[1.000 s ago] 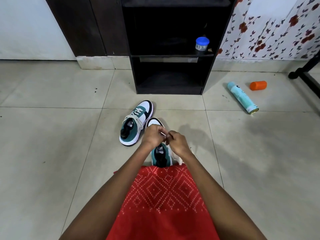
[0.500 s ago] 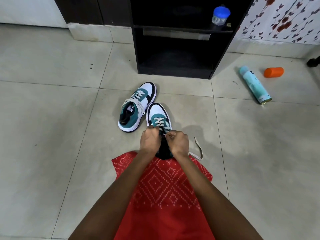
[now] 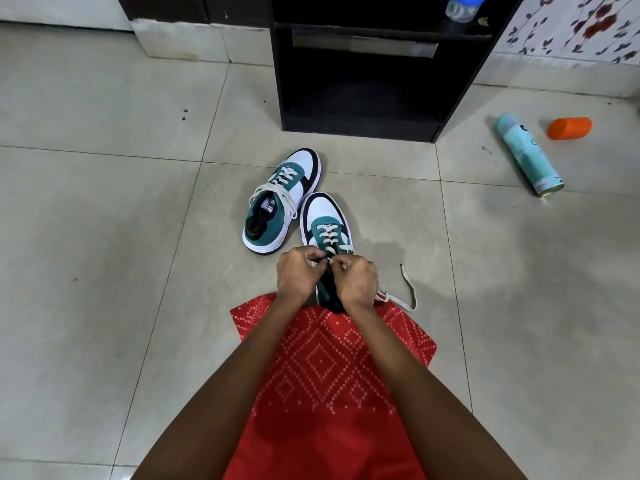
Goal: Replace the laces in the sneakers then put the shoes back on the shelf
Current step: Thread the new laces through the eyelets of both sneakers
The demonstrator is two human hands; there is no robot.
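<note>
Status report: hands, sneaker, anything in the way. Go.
Both pinch the lace over the near sneaker: left hand, right hand. Already laced: far sneaker, on the floor. Off the path: spray can, right of the shelf.

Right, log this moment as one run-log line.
step: lacing near sneaker | left hand: pinches lace | right hand: pinches lace | far sneaker: laced, on floor

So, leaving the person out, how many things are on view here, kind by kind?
Sneakers: 2
Spray can: 1
Orange cap: 1
Blue-lidded jar: 1
Shelf unit: 1
Total: 6
</note>
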